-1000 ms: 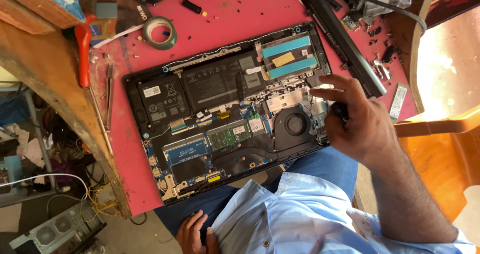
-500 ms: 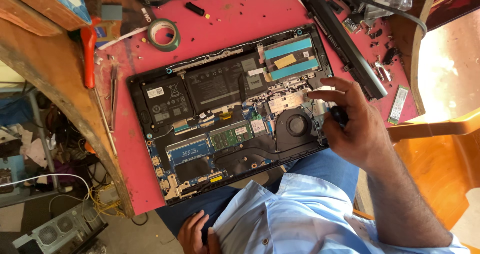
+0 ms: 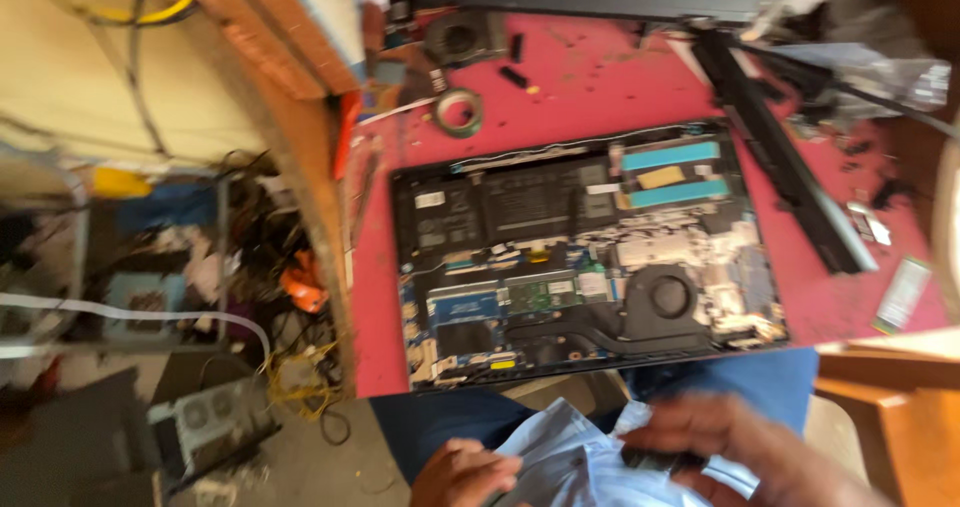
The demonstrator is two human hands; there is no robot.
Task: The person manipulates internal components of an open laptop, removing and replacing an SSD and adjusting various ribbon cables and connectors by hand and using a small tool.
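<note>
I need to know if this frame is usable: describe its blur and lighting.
Head view: motion blur smears everything, worst on the right hand and left hand at the bottom edge; the opened laptop on the red table is soft but readable; lighting is warm, with a washed-out bright patch at the upper left.

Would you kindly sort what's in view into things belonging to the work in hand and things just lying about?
In hand:
opened laptop
small dark part in right hand
left hand at shirt

Lying about:
tape roll
loose fan
black hinge strip
memory stick
</note>
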